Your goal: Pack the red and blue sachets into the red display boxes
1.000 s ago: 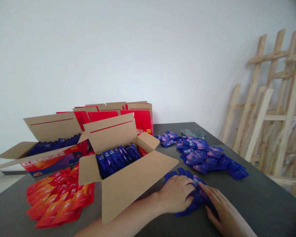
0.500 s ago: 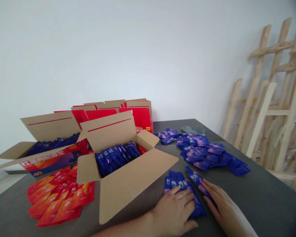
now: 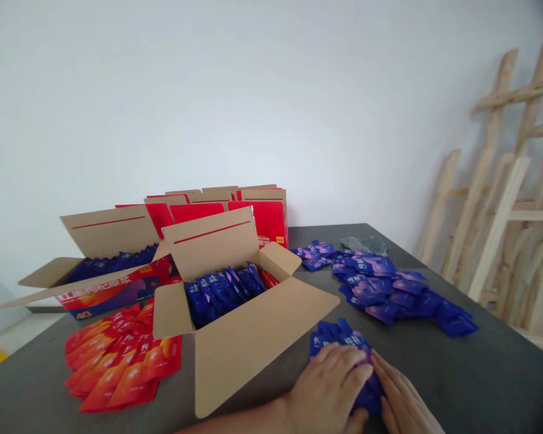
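Several blue sachets (image 3: 341, 331) lie overlapped in a small stack near the table's front edge. My left hand (image 3: 328, 386) rests on top of this stack, its fingers bent over the sachets and hiding part of them. Against the stack's right side lies my right hand (image 3: 400, 395), its fingers close together and touching the blue sachets; whether it pinches one is hidden. An open cardboard box (image 3: 248, 337) to the left holds a row of blue sachets (image 3: 224, 289) and some red ones (image 3: 268, 278). Behind the hands spreads a loose pile of blue sachets (image 3: 389, 289).
Fanned red sachets (image 3: 122, 361) lie at the front left. Another open box (image 3: 113, 289) with blue sachets stands behind them, and more red boxes (image 3: 257, 220) are at the back. Crumpled clear plastic (image 3: 365, 244) lies behind the pile. Wooden frames (image 3: 498, 181) lean at the right.
My right hand has moved left with a blue sachet, which now joins the small stack. My left hand remains on the stack. The whole view has shifted slightly.
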{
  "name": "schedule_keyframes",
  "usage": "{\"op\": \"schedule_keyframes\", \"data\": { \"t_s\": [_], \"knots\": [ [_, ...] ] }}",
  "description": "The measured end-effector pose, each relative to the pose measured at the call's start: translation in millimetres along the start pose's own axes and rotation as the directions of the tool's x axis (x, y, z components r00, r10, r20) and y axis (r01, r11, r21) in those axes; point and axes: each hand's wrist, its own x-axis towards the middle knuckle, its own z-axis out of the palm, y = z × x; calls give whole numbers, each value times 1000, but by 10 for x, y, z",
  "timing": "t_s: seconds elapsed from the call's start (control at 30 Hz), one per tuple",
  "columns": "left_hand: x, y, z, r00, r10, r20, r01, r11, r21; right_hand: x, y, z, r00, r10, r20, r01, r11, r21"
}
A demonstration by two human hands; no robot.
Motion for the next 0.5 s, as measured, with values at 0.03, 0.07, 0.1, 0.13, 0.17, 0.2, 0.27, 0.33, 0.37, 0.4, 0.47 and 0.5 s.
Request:
{"op": "schedule_keyframes", "data": {
  "t_s": [0.03,0.07,0.1,0.13,0.17,0.2,0.27,0.33,0.37,0.4,0.47,0.5],
  "knots": [
    [6,-6,-4,1000,20,14,-20,1000,9,-23,-1,2,1000,17,22,-18,999,46],
    [13,-15,-5,999,34,34,-35,999,16,-39,2,4,998,38,45,-42,995,86],
    [21,-27,-4,997,45,59,-46,999,20,-44,13,4,996,65,67,-72,991,116],
    [28,-39,0,995,53,84,-55,998,19,-35,34,1,992,93,91,-105,985,137],
    [33,-51,6,992,62,105,-64,998,14,-8,65,-8,985,123,118,-140,979,150],
    [36,-63,14,990,73,124,-74,997,4,37,108,-22,978,150,147,-173,972,157],
    [35,-82,34,986,85,140,-85,996,-12,177,231,-64,966,184,183,-212,966,145],
    [23,-91,56,988,88,126,-86,996,-15,363,392,-110,968,188,167,-204,975,83],
    [15,-92,67,990,86,115,-86,996,-10,460,480,-124,973,181,144,-187,982,28],
    [7,-91,76,991,86,105,-86,996,-3,553,568,-130,979,166,119,-162,986,-43],
    [-8,-87,92,992,84,89,-86,996,12,709,724,-114,986,141,93,-121,974,-192],
    [-13,-86,98,993,83,79,-85,996,20,765,786,-95,987,134,88,-108,962,-249]
  ]
}}
